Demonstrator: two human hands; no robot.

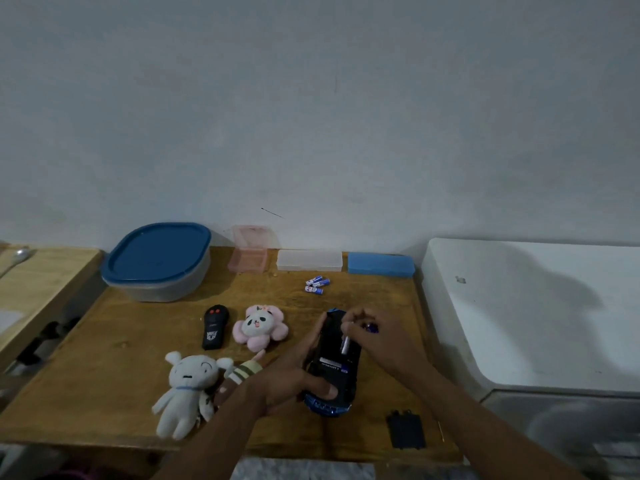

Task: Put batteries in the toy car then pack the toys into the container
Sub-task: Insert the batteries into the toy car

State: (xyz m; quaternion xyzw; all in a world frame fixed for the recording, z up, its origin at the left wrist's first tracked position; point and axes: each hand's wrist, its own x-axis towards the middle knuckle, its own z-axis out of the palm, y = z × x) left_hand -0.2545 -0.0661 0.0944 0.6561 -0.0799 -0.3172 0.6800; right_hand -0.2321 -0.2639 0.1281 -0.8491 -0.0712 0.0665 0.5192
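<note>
A blue toy car (333, 367) lies upside down on the wooden table (131, 348), its black underside and battery bay facing up. My left hand (294, 375) grips the car's left side, thumb on the rear end. Over the bay, my right hand (372, 336) pinches a battery (346, 344) that slants into it; one battery lies inside. The black battery cover (406, 429) sits near the front right edge. Three spare batteries (317, 284) lie farther back. A lidded container (157, 261) with a blue lid stands at the back left.
A black remote (214, 327), a pink panda plush (259, 327) and a white plush dog (188, 393) lie left of the car. Pink (249, 258), clear (309, 260) and blue (381, 265) small boxes line the wall. A white appliance (536, 306) stands to the right.
</note>
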